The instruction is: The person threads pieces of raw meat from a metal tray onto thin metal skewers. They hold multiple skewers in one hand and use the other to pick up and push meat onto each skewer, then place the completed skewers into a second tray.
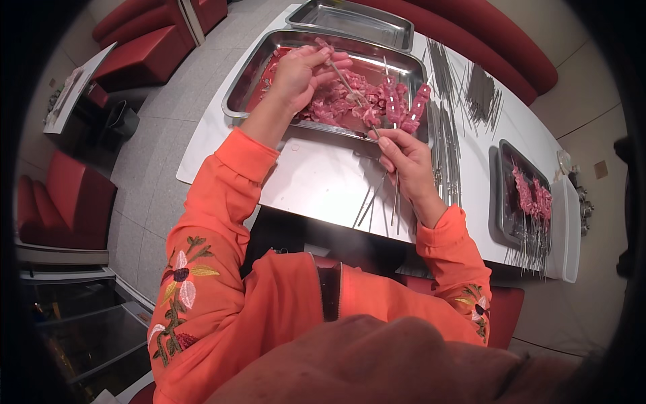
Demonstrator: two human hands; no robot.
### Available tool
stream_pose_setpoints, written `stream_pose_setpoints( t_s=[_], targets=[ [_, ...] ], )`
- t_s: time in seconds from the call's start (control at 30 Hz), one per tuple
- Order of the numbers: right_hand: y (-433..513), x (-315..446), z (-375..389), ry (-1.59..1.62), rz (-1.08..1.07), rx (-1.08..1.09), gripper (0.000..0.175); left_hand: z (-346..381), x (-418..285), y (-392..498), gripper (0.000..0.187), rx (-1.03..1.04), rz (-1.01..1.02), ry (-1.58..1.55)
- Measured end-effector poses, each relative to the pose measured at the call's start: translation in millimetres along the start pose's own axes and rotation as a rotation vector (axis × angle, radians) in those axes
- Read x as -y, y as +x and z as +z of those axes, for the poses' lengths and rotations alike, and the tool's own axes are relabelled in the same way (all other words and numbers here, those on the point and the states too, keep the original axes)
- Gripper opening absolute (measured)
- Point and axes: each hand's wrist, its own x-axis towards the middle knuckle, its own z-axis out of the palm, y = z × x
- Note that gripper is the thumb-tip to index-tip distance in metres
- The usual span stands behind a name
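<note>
My right hand (409, 159) grips a flat metal skewer (342, 80) near its lower end, above the table's front edge. Pieces of raw meat (370, 115) are threaded along its lower half. At the skewer's far end, my left hand (302, 76) pinches a small piece of raw meat (322, 43) between thumb and fingers. Whether the tip has pierced that piece, I cannot tell. Both hands are over a deep steel tray (237, 101) with a heap of loose cut meat (323, 106). Two loaded meat skewers (391, 101) lean at its right side, their handles reaching over the rim.
Behind is another steel tray (353, 22). Bare metal skewers (444, 151) lie in bundles right of the meat tray. Farther right, a tray (504, 202) holds finished meat skewers (532, 194) beside a white plastic bin (568, 227). A red bench (494, 40) borders the white table (303, 177).
</note>
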Motion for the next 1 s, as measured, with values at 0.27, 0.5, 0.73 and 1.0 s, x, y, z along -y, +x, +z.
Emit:
stream_pose_setpoints(
  t_s=[0.27,0.5,0.73,1.0],
  targets=[
    [0.0,-0.8,1.3,0.019,-0.037,-0.035,0.023,16.4,10.7,-10.0,0.022,0.01,-0.005,0.007],
    [0.5,1.4,3.0,0.074,-0.055,-0.076,0.023,20.0,9.3,-11.6,0.024,0.076,-0.042,-0.012],
    [-1.1,-0.6,0.4,0.057,-0.001,-0.033,0.023,14.9,4.0,-6.9,0.022,0.013,0.015,-0.002],
    [-2.5,0.7,6.9,0.106,-0.055,-0.048,0.023,23.4,11.3,-12.7,0.022,0.009,-0.026,-0.106]
  ],
)
